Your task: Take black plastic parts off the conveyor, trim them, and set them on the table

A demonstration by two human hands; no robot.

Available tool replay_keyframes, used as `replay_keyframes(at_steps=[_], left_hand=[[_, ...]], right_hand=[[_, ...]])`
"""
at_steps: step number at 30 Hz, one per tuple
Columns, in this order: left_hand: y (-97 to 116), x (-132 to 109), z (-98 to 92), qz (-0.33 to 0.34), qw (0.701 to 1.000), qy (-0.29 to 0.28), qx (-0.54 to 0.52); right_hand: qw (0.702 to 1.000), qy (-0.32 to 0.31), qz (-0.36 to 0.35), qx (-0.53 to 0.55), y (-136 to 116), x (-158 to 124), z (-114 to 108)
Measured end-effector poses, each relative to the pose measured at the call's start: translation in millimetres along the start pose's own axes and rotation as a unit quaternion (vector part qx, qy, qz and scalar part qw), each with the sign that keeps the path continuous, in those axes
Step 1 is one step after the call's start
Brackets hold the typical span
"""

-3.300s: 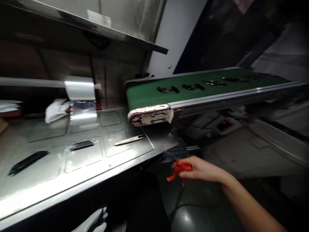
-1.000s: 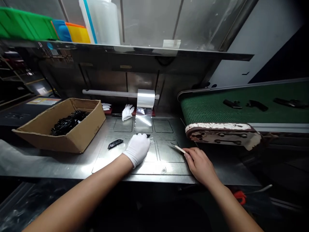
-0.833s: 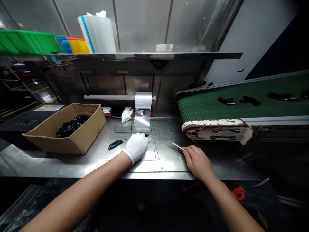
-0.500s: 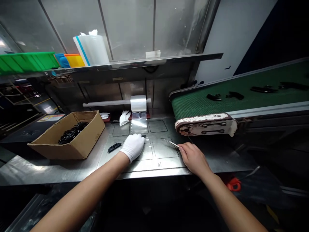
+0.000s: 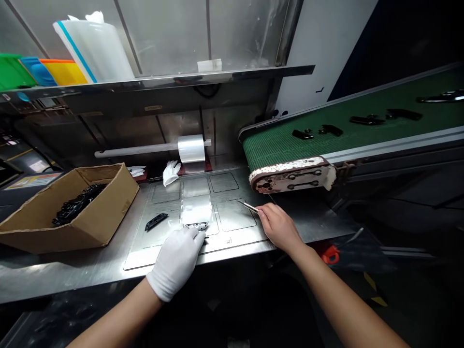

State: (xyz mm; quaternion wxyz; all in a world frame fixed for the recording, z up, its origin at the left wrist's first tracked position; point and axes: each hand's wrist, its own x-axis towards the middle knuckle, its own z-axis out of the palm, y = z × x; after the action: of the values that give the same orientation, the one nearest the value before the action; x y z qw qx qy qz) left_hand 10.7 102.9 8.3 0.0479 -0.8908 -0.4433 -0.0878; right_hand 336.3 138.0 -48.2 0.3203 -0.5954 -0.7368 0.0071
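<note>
My left hand [image 5: 177, 261], in a white glove, is closed on a small black plastic part [image 5: 197, 225] near the front of the metal plate [image 5: 228, 212]. A strip of clear film [image 5: 196, 209] runs from the film roll [image 5: 191, 148] down to that part and covers at least some of it. My bare right hand [image 5: 279, 224] holds a slim, pointed tool [image 5: 248, 207], like a craft knife, its tip over the plate right of the strip. Another black plastic part [image 5: 156, 222] lies on the plate, left of the film.
A cardboard box [image 5: 118, 208] of black parts stands at left. A white glove [image 5: 171, 172] lies by the roll's rod [image 5: 137, 150]. At right, a green conveyor belt [image 5: 275, 145] carries black pieces [image 5: 302, 134]. Overhead, a shelf [image 5: 163, 82] holds bins and a plastic-wrapped roll [image 5: 99, 50].
My left hand has drawn toward me with the black part, pulling out more film over the plate. My right hand keeps its tool at about the same place. The view has shifted right.
</note>
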Motion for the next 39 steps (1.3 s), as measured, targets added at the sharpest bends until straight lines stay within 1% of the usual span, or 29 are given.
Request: replay_keyframes(at_steps=[3, 5, 6, 8, 10, 11, 12, 14, 16, 18, 20, 22, 24, 25, 27, 29, 31, 32, 34, 35, 36, 37, 39], left_hand=[[0.4, -13.7, -1.8, 0.012, 0.998, 0.020, -0.063], [-9.3, -21.1, -4.3, 0.014, 0.994, 0.038, -0.104], [-17.3, -23.4, -5.5, 0.008, 0.991, 0.049, -0.124], [-37.6, -23.8, -6.8, -0.028, 0.983, 0.096, -0.156], [-58.2, -18.9, -5.5, -0.077, 0.971, 0.142, -0.176], [-66.8, -15.2, -3.9, -0.097, 0.968, 0.146, -0.181], [-73.6, -11.2, -1.8, -0.108, 0.967, 0.137, -0.183], [-81.5, -4.1, 2.9, -0.103, 0.973, 0.087, -0.188], [-83.4, -0.1, 6.9, -0.086, 0.977, 0.050, -0.191], [-82.2, 0.8, 9.4, -0.079, 0.979, 0.032, -0.186], [-80.7, -0.3, 10.6, -0.083, 0.981, 0.016, -0.178], [-80.0, -1.7, 11.2, -0.087, 0.980, 0.006, -0.176], [-80.4, -2.6, 12.0, -0.090, 0.980, 0.002, -0.179], [-80.9, -2.8, 12.5, -0.091, 0.979, 0.002, -0.181], [-82.2, -2.9, 13.4, -0.089, 0.978, 0.004, -0.190], [-83.4, -2.7, 12.9, -0.085, 0.976, 0.009, -0.200], [-83.1, -2.2, 10.2, -0.080, 0.974, 0.027, -0.212], [-81.8, -1.9, 7.9, -0.075, 0.973, 0.049, -0.212], [-76.4, -0.7, 2.2, -0.054, 0.973, 0.103, -0.201], [-72.0, 0.2, -0.8, -0.038, 0.973, 0.120, -0.193], [-66.7, 1.3, -3.5, -0.019, 0.976, 0.119, -0.183], [-60.6, 2.8, -5.8, 0.001, 0.980, 0.099, -0.174], [-47.9, 6.5, -8.4, 0.035, 0.987, 0.029, -0.153]], right_hand=[[0.999, -0.017, 0.000, 0.028, -8.1, -1.1, -8.4], [0.998, -0.051, -0.013, 0.045, -20.5, -0.5, -16.0], [0.996, -0.073, -0.024, 0.053, -29.2, 0.9, -19.5], [0.989, -0.127, -0.054, 0.061, -50.3, 7.5, -24.4], [0.976, -0.190, -0.098, 0.039, -74.0, 19.2, -24.1], [0.968, -0.219, -0.120, 0.019, -85.7, 26.4, -21.7], [0.959, -0.244, -0.140, -0.003, -96.7, 34.2, -18.0], [0.945, -0.276, -0.171, -0.039, -116.5, 49.7, -7.2], [0.936, -0.291, -0.192, -0.057, -132.8, 63.1, 5.1], [0.927, -0.304, -0.208, -0.071, -145.2, 73.1, 15.5], [0.920, -0.315, -0.218, -0.085, -151.9, 79.7, 20.8], [0.913, -0.323, -0.228, -0.105, -148.9, 82.7, 18.0], [0.905, -0.327, -0.237, -0.134, -132.6, 81.9, 5.1], [0.902, -0.327, -0.238, -0.149, -119.2, 79.9, -5.0], [0.903, -0.320, -0.226, -0.175, -84.8, 73.2, -30.4], [0.912, -0.310, -0.194, -0.185, -47.5, 63.4, -55.8], [0.927, -0.300, -0.153, -0.167, -16.9, 51.4, -71.3], [0.937, -0.285, -0.132, -0.153, -6.3, 45.2, -72.6], [0.960, -0.229, -0.093, -0.129, 4.9, 34.7, -61.9], [0.970, -0.195, -0.078, -0.122, 6.3, 31.2, -51.3], [0.978, -0.161, -0.065, -0.119, 5.7, 29.0, -38.9], [0.983, -0.133, -0.054, -0.118, 4.0, 27.9, -26.2], [0.989, -0.091, -0.040, -0.112, -0.3, 26.6, -5.0]])
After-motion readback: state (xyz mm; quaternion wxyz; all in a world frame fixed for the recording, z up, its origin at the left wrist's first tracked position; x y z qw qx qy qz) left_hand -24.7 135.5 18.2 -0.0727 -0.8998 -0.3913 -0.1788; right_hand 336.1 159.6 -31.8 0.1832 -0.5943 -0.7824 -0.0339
